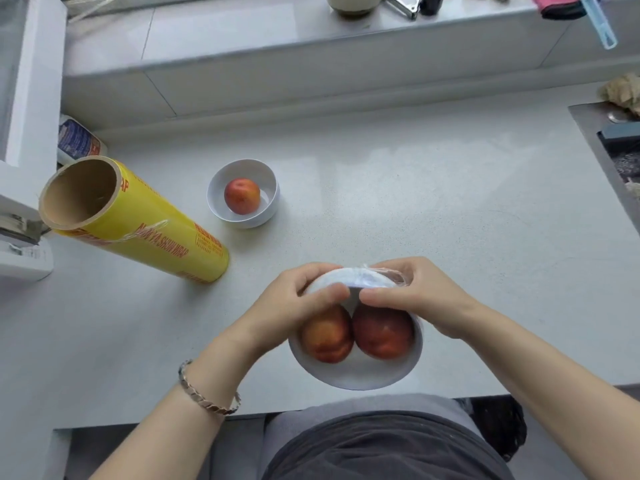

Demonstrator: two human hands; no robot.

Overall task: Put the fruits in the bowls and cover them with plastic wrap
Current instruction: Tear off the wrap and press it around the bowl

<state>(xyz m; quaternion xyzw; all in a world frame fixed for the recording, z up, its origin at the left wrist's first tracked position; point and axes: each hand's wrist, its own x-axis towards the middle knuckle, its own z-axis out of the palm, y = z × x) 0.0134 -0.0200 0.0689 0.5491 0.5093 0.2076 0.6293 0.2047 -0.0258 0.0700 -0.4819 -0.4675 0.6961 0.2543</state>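
Note:
A white bowl [356,374] near the counter's front edge holds two red-orange fruits [327,334] side by side. Clear plastic wrap [388,273] is bunched over the bowl's far rim. My left hand [298,306] grips the far left rim, thumb pinching the wrap's edge. My right hand [415,296] pinches the wrap at the far right rim, its thumb meeting the left one. A smaller white bowl [242,221] farther back holds one red fruit [241,196], uncovered. A yellow roll of plastic wrap [145,230] lies on its side at the left.
A white appliance [24,140] stands at the left edge, with a small blue-labelled packet [76,140] behind the roll. A sink [620,157] is at the right edge. A raised ledge [311,46] with jars and utensils runs along the back.

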